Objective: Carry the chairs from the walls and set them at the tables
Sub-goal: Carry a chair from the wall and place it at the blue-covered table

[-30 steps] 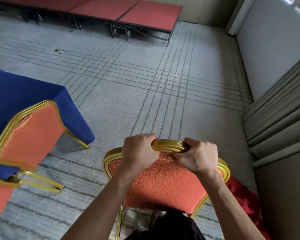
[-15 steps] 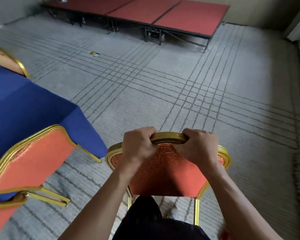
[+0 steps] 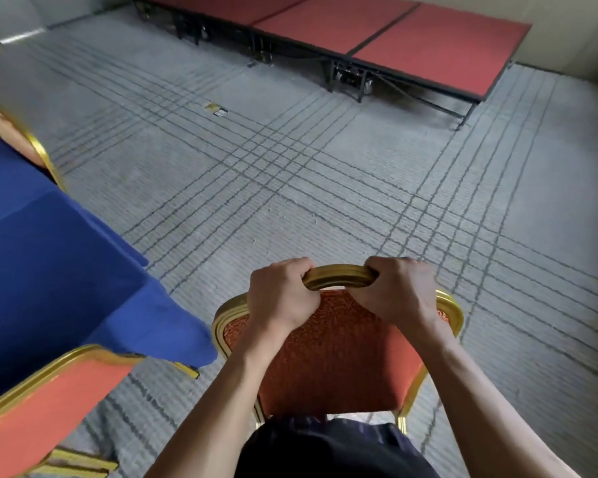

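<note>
Left hand [image 3: 283,293] and right hand [image 3: 396,293] each curl round the gold top rail of the carried chair [image 3: 335,360], just right of the bench [image 3: 32,243]. Risk: chair legs snag the hanging blue cloth [image 3: 173,326] or strike the placed chair [image 3: 45,395]. A red stage [image 3: 428,39] stands well apart.

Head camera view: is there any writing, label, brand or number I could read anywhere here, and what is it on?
No text can be read in this view.
The small flat item on the carpet may carry markings, but it is too small and blurred to read.
The chair has only a swirl pattern on its fabric, no letters.
The blue tablecloth and the red platforms are plain.
</note>
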A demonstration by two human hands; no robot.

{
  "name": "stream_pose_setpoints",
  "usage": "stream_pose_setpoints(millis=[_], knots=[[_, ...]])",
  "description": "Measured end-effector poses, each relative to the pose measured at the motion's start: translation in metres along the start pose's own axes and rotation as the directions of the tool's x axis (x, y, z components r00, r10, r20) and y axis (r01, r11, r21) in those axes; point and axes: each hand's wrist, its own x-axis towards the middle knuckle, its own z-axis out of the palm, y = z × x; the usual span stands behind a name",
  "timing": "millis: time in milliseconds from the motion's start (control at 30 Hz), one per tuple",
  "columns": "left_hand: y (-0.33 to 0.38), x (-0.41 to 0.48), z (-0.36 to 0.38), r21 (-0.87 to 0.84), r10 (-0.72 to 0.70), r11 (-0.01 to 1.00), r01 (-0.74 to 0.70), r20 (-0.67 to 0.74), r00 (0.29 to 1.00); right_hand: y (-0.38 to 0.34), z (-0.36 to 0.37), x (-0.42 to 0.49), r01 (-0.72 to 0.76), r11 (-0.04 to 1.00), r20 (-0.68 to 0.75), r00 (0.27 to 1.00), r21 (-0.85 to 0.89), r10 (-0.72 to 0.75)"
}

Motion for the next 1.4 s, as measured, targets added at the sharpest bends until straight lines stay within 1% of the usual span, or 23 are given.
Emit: stream_pose_setpoints(millis=[67, 133, 267, 333, 400, 433, 467, 500, 533, 567, 600, 633, 700, 767, 867, 1000, 1100, 1267, 1333, 1400], knots=[[-0.011, 0.044, 0.002, 0.009, -0.008, 1.000, 0.008, -0.002, 1.000, -0.003, 0.008, 0.044, 0.023, 0.999, -0.023, 0.999, 0.031, -0.022], [-0.020, 0.088, 0.003, 0.024, -0.003, 1.000, 0.004, -0.058, 0.998, -0.005, 0.016, 0.089, 0.062, 0.997, -0.062, 0.996, 0.039, -0.059], [-0.039, 0.178, 0.007, 0.023, 0.006, 1.000, -0.003, -0.110, 0.994, -0.011, 0.033, 0.188, 0.129, 0.987, -0.062, 0.990, 0.093, -0.124], [-0.055, 0.216, 0.016, 0.050, -0.003, 0.999, 0.008, -0.100, 0.995, -0.014, 0.051, 0.232, 0.188, 0.974, -0.087, 0.980, 0.128, -0.178], [-0.071, 0.257, 0.026, 0.076, 0.004, 0.997, 0.006, -0.128, 0.992, -0.016, 0.072, 0.280, 0.254, 0.953, -0.132, 0.963, 0.165, -0.234], [-0.085, 0.290, 0.039, 0.096, -0.018, 0.995, 0.033, -0.147, 0.989, -0.017, 0.092, 0.319, 0.280, 0.938, -0.109, 0.959, 0.204, -0.263], [-0.086, 0.297, 0.036, 0.085, -0.016, 0.996, 0.032, -0.175, 0.984, -0.018, 0.092, 0.326, 0.292, 0.934, -0.123, 0.954, 0.205, -0.272], [-0.097, 0.332, 0.043, 0.110, -0.022, 0.993, 0.045, -0.208, 0.978, -0.020, 0.109, 0.367, 0.325, 0.922, -0.134, 0.944, 0.212, -0.302], [-0.097, 0.337, 0.038, 0.101, -0.028, 0.994, 0.050, -0.205, 0.978, -0.023, 0.108, 0.375, 0.333, 0.916, -0.139, 0.941, 0.225, -0.308], [-0.101, 0.351, 0.040, 0.117, -0.021, 0.992, 0.048, -0.220, 0.975, -0.027, 0.111, 0.393, 0.373, 0.903, -0.155, 0.925, 0.212, -0.346], [-0.105, 0.375, 0.045, 0.119, -0.049, 0.990, 0.075, -0.212, 0.976, -0.027, 0.118, 0.426, 0.371, 0.896, -0.115, 0.929, 0.245, -0.353], [-0.109, 0.393, 0.048, 0.128, -0.047, 0.989, 0.080, -0.248, 0.968, -0.030, 0.122, 0.450, 0.400, 0.884, -0.120, 0.916, 0.240, -0.382], [-0.119, 0.425, 0.046, 0.144, -0.085, 0.982, 0.124, -0.250, 0.965, -0.040, 0.128, 0.490, 0.428, 0.870, -0.094, 0.904, 0.243, -0.418], [-0.136, 0.467, 0.048, 0.170, -0.115, 0.971, 0.168, -0.284, 0.952, -0.052, 0.138, 0.542, 0.483, 0.833, -0.121, 0.875, 0.269, -0.468], [-0.153, 0.519, 0.046, 0.194, -0.107, 0.966, 0.173, -0.310, 0.945, -0.065, 0.152, 0.600, 0.512, 0.811, -0.147, 0.859, 0.283, -0.491], [-0.199, 0.590, 0.050, 0.190, -0.143, 0.958, 0.213, -0.329, 0.934, -0.097, 0.191, 0.688, 0.560, 0.797, -0.149, 0.829, 0.227, -0.540], [-0.251, 0.644, 0.055, 0.191, -0.175, 0.947, 0.257, -0.363, 0.915, -0.132, 0.230, 0.750, 0.604, 0.768, -0.149, 0.797, 0.215, -0.585], [-0.322, 0.741, 0.055, 0.167, -0.199, 0.949, 0.267, -0.341, 0.919, -0.183, 0.273, 0.854, 0.608, 0.765, -0.089, 0.791, 0.212, -0.605], [-0.350, 0.774, 0.049, 0.163, -0.204, 0.948, 0.274, -0.349, 0.915, -0.205, 0.288, 0.891, 0.618, 0.753, -0.107, 0.784, 0.228, -0.611], [-0.377, 0.805, 0.040, 0.177, -0.225, 0.938, 0.298, -0.344, 0.912, -0.230, 0.297, 0.923, 0.610, 0.751, -0.091, 0.788, 0.252, -0.609]])
